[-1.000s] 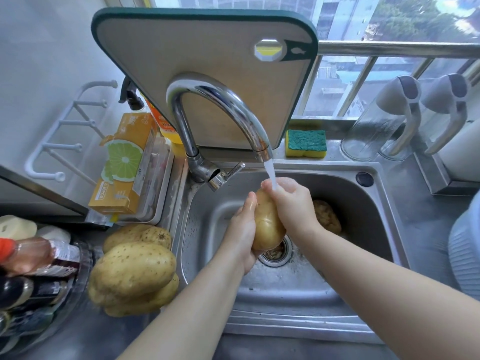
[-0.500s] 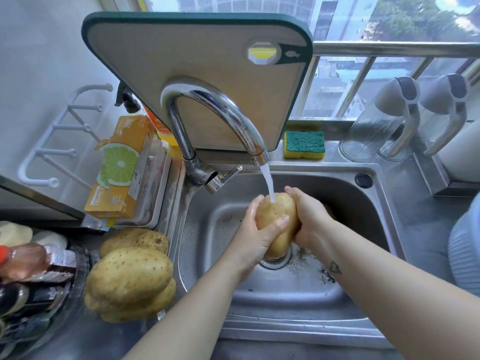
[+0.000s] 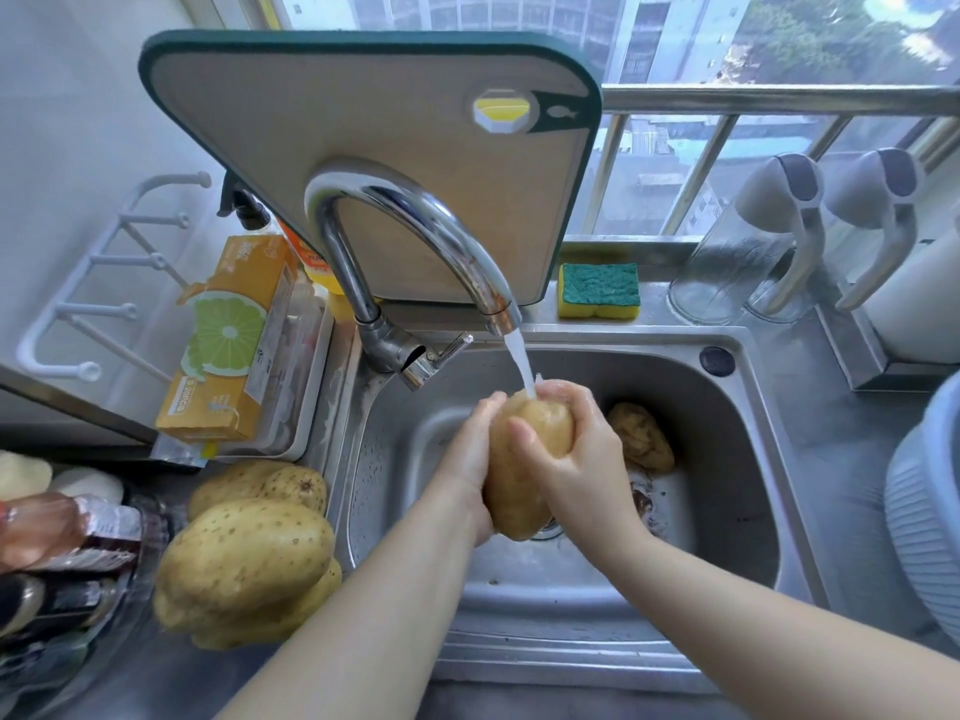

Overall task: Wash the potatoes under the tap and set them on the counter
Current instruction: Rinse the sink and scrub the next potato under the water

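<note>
We are rinsing a potato (image 3: 511, 493) under the tap (image 3: 415, 215), over the middle of the sink (image 3: 727, 491).
Our left hand (image 3: 467, 459) is cupping its left side and our right hand (image 3: 582, 459) is curling over the top, thumb across the front, so both are gripping it while the water (image 3: 519, 361) is landing on its upper end. We are judging that turning it under the stream and rubbing with the thumb will do best, with a firm hold, since wet skin is likely slippery. A second potato (image 3: 641, 436) is waiting at the sink's far right; a pile of potatoes (image 3: 244, 553) is sitting on the steel desk (image 3: 156, 683) to the left. Behind the tap, a cutting board (image 3: 363, 148) is standing before a bright window (image 3: 675, 39), with a sponge (image 3: 598, 291) beside it.
</note>
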A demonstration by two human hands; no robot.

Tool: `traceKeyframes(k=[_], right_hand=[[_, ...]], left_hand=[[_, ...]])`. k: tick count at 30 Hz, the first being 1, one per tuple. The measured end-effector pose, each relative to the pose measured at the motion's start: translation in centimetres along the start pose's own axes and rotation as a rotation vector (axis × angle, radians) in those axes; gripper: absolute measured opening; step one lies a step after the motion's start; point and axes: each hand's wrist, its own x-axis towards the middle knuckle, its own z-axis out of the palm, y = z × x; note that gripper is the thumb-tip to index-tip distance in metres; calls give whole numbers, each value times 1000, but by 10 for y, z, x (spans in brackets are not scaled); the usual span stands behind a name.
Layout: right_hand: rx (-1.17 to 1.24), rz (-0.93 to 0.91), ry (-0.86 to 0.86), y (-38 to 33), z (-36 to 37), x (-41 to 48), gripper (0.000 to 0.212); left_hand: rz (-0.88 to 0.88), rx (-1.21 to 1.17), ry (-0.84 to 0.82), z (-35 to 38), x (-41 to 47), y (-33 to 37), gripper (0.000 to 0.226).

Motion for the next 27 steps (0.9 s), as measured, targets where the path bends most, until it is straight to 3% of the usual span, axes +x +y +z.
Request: traceKeyframes(k=[2, 5, 8, 12, 14, 17, 21, 25, 27], right_hand=[[-46, -124, -72, 0, 0, -3, 44], [-110, -171, -163, 3, -5, 1, 65], [-58, 92, -131, 2, -6, 5, 73], [280, 357, 75, 1, 7, 12, 49], [401, 523, 156, 5, 13, 20, 41], [515, 772, 206, 7, 9, 30, 31], [659, 845, 182, 4, 0, 32, 21], [511, 573, 164, -1, 0, 28, 18], [402, 435, 172, -5, 1, 27, 20]], left_hand=[[-85, 29, -14, -2, -6, 6, 36], [-37, -1, 7, 4, -15, 9, 36], [250, -18, 209, 12, -14, 7, 31], [620, 348, 417, 18, -12, -3, 44], [763, 492, 442, 18, -11, -12, 42], [903, 555, 332, 12, -6, -28, 37], [898, 553, 133, 5, -7, -29, 42], [754, 298, 92, 16, -17, -13, 27], [584, 108, 104, 23, -18, -9, 24]])
